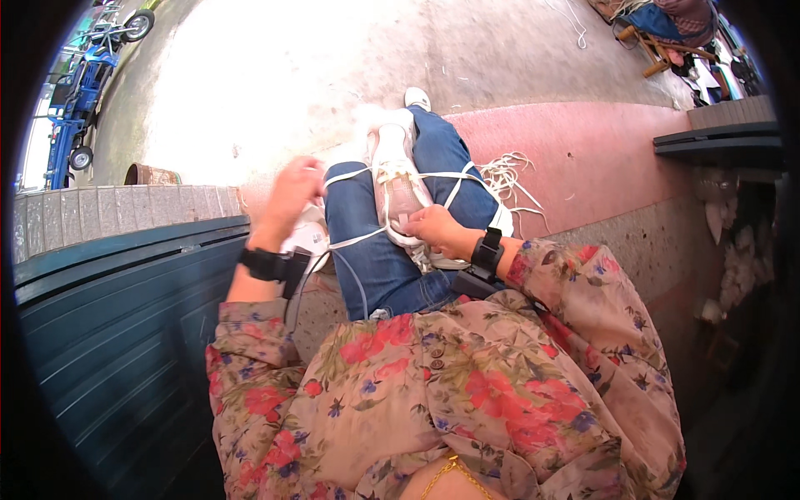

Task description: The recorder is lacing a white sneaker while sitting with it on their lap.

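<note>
A pale pink and white mesh shoe (398, 196) lies between my thighs, its toe toward me. White shoelaces (447, 175) are threaded in its upper part; loose lengths run out over both jeans legs. Over the toe, my right hand (439, 230) has its fingers pinched together; what is between them is too small to make out. Raised beside my left knee is my left hand (293, 192), its fingers smeared by motion, close to where one lace passes over the thigh. Another white shoe (310, 237) sits low by my left leg, partly hidden.
A bundle of white laces (508, 177) lies by my right thigh. Dark panels stand at the left (125, 308) and right (717, 142). Farther off are a blue wheeled vehicle (79, 108), a rusty bucket (152, 174) and a wooden stool (654, 54) with cloth.
</note>
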Demonstrator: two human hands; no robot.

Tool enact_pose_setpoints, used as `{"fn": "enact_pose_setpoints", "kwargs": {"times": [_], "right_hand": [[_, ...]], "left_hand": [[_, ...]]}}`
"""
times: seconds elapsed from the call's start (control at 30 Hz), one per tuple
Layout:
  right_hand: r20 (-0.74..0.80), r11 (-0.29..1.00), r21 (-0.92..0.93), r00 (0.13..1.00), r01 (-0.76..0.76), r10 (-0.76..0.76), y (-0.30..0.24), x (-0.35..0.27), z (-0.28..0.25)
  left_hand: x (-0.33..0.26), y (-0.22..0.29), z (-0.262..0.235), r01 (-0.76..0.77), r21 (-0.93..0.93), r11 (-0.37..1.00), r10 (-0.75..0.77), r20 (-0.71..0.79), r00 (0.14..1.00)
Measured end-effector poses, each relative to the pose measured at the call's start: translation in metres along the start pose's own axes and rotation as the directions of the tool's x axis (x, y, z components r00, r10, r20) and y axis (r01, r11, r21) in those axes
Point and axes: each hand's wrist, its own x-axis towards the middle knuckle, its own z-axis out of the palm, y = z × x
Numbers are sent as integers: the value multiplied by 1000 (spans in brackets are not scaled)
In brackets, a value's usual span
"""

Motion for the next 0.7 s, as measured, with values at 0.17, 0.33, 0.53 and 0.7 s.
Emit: {"fn": "enact_pose_setpoints", "kwargs": {"times": [0.17,0.33,0.53,0.7], "right_hand": [[-69,969,-246,998,-12,-5,-1,15,9],[-109,974,-226,993,17,-42,13,33,4],[131,987,-160,991,-6,28,-9,-26,-32],[147,996,-89,989,14,-1,2,-20,-29]], "left_hand": [[-5,-14,58,21,168,986,-47,157,987],[3,-36,81,-212,311,926,198,78,977],[2,-30,97,-252,511,822,278,27,960],[-1,-23,100,-215,638,739,277,2,961]]}}
